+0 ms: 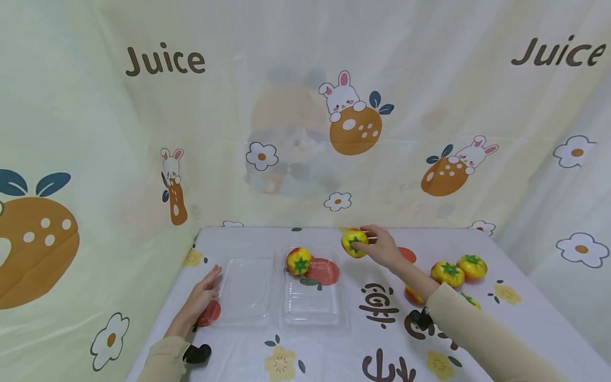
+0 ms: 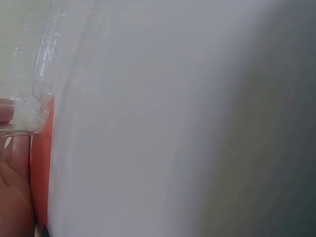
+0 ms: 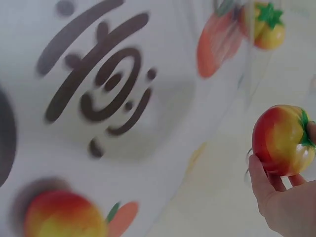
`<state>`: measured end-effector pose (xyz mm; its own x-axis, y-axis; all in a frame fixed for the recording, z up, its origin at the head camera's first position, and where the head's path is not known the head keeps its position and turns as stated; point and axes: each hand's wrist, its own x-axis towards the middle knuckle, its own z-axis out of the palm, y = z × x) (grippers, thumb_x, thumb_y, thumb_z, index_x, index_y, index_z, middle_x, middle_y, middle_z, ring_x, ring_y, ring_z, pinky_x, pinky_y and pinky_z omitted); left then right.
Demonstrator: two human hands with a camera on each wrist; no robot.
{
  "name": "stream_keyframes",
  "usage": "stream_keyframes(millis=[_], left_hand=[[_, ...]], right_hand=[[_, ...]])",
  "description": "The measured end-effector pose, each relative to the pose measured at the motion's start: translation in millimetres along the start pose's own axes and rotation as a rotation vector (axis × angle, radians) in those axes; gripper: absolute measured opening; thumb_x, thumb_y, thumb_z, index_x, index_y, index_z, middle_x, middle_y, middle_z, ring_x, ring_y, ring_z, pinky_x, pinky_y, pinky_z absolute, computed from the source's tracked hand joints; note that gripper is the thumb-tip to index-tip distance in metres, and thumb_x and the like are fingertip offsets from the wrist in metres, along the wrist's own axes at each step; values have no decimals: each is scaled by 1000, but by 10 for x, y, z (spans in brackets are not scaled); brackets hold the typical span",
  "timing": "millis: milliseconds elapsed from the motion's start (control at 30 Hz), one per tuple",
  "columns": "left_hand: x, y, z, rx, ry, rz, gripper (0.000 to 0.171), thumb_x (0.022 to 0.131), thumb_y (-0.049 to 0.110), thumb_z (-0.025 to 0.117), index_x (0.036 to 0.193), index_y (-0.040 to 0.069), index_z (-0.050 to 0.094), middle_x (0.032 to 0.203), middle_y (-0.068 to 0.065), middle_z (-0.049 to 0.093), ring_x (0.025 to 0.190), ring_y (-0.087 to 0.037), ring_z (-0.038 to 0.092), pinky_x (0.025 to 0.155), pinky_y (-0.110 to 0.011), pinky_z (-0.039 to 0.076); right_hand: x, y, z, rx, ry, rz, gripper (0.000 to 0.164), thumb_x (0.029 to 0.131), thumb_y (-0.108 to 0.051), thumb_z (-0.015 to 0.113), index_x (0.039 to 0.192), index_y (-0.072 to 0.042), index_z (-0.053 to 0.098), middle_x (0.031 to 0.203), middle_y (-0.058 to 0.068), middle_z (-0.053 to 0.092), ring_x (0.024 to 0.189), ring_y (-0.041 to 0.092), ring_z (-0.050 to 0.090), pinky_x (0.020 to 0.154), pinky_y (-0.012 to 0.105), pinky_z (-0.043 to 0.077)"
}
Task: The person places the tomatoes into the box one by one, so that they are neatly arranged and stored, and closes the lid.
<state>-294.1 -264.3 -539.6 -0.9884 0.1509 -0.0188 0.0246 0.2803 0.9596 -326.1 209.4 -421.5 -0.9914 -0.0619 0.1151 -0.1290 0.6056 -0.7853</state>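
Note:
My right hand [image 1: 382, 248] holds a yellow-and-red persimmon [image 1: 355, 243] above the back of the table, fingers and thumb around its sides. In the right wrist view, this persimmon [image 3: 281, 140] shows its green leafy cap near the thumb. A clear plastic clamshell box [image 1: 312, 313] lies unfolded, with a second persimmon [image 1: 298, 261] in the back left of its right half. My left hand [image 1: 202, 297] rests at the outer edge of the left half [image 1: 245, 289], its fingers fairly straight. The left wrist view shows fingers beside the clear plastic rim [image 2: 44, 64].
On the right, several more persimmons [image 1: 447, 274] sit grouped, partly hidden by my right forearm. A printed white cloth [image 1: 305, 345] covers the table. Behind it hangs a pale curtain [image 1: 286, 106] with fruit and rabbit prints.

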Motion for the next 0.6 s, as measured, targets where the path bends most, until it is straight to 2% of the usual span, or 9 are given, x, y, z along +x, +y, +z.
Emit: stream_keyframes(millis=[267, 433, 600], left_hand=[[9, -5, -3, 6, 5, -10, 66, 91, -10, 38, 155, -1, 21, 165, -14, 6, 147, -33, 20, 112, -45, 28], [11, 5, -1, -16, 3, -3, 68, 90, -12, 38, 154, -2, 21, 165, -14, 5, 147, -35, 19, 114, -46, 22], [-6, 2, 4, -27, 9, 11, 69, 87, -13, 38, 153, -4, 22, 164, -16, 6, 147, -36, 19, 114, -47, 21]], right_hand=[[-52, -245, 397, 14, -83, -117, 49, 88, -16, 74, 131, 1, 57, 125, 19, 60, 108, 37, 59, 87, 42, 54], [-107, -332, 616, 5, -139, -144, 49, 86, -18, 76, 130, -3, 60, 127, 16, 59, 109, 36, 59, 91, 45, 52], [-149, -362, 813, 8, -182, -185, 49, 83, -17, 78, 127, -2, 62, 122, 16, 58, 107, 33, 58, 92, 46, 51]])
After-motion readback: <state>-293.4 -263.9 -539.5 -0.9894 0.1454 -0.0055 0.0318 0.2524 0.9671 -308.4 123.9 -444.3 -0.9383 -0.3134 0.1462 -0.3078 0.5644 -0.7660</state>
